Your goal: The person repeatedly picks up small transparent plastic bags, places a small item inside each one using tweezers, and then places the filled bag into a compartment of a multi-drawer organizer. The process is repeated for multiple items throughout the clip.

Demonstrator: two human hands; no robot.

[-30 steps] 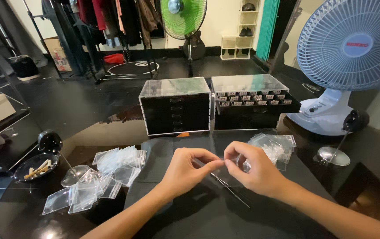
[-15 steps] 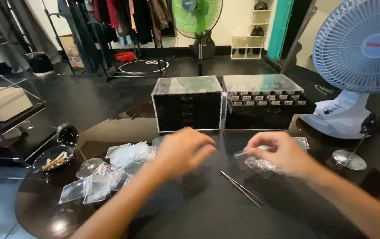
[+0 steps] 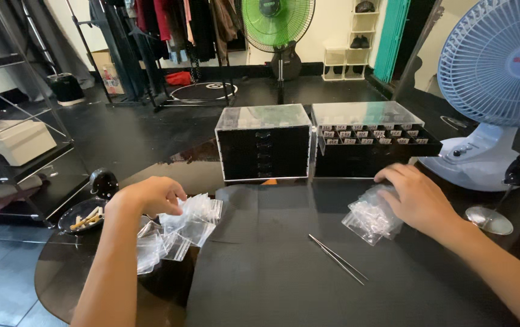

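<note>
Left hand (image 3: pixel 149 196) resting fingertips-down on a pile of small clear zip bags (image 3: pixel 178 233) at the table's left, right hand (image 3: pixel 416 197) loosely curled over a second heap of bags (image 3: pixel 370 218) at right, tweezers (image 3: pixel 336 258) lying untouched between, black drawer boxes (image 3: pixel 264 144) behind

The dark round counter (image 3: pixel 260 284) carries two drawer boxes (image 3: pixel 264 144) far, tweezers (image 3: pixel 337 259) near, plastic bags (image 3: pixel 175 230) left and right, a fan (image 3: pixel 494 91).
</note>
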